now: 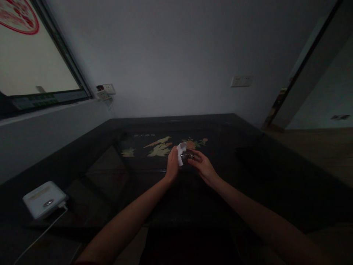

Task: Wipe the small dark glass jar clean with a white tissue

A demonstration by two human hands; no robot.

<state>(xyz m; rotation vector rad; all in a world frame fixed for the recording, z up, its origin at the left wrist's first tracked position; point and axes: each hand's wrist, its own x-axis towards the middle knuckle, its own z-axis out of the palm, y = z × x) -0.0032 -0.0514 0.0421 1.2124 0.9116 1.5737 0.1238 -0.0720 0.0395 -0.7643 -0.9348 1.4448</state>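
Observation:
Over the middle of the dark table (154,198), my two hands meet around a small dark, shiny object (186,156). My right hand (203,165) grips its right side, with thumb and fingers on either side. In my left hand (172,164) is a crumpled white tissue (181,151), which touches the object's left side. The fingers of my left hand are largely hidden behind the tissue. Dim light leaves the object's exact kind unclear.
A white box-shaped device (44,198) with a white cable (41,241) stands at the table's left. Bird and flower pictures (160,147) decorate the tabletop. Wall sockets (241,81) sit behind, and a window (38,55) is at upper left. Something dark (253,160) lies at right.

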